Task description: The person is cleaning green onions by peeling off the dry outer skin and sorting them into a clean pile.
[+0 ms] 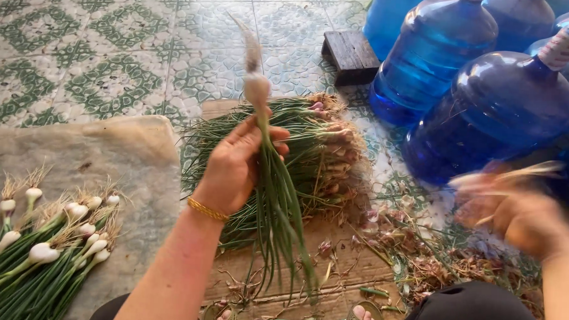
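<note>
One scallion (pixel 261 115) was gripped in the left hand (pixel 237 164), fingers closed round the stalk just below the bulb; bulb & roots were held up, green leaves hung down past the wrist toward the cardboard (pixel 350 269). A gold bangle (pixel 207 209) was worn on that wrist. The right hand (pixel 516 209) was seen well apart to the right, blurred; pale strips seemed caught in it, but open vs closed could not be told. The uncleaned pile (pixel 316 155) lay just behind the left hand, on the cardboard. Cleaned scallions (pixel 48 246) were laid on a cloth (pixel 108 154) at far left. Peelings (pixel 432 260) were scattered under the right hand, w/ blue jugs (pixel 488 104) behind.
</note>
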